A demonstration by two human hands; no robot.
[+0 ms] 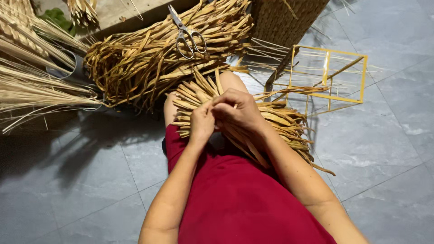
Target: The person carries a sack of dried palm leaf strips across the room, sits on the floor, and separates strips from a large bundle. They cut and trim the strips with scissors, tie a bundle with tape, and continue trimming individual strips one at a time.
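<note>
While the left hand (202, 121) and right hand (237, 110) are pinching dried leaf strips (275, 122) on the lap — the bundle is running lengthwise, upper left to lower right — scissors (187, 34) are lying on another heap.

Head view, steeply down, close

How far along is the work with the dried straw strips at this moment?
Done: a fan of strips already spreads across the lap. In hand: left hand and right hand pinch strips together at its centre. Left: a large loose bundle under the scissors, and the yellow wire frame bare.
</note>
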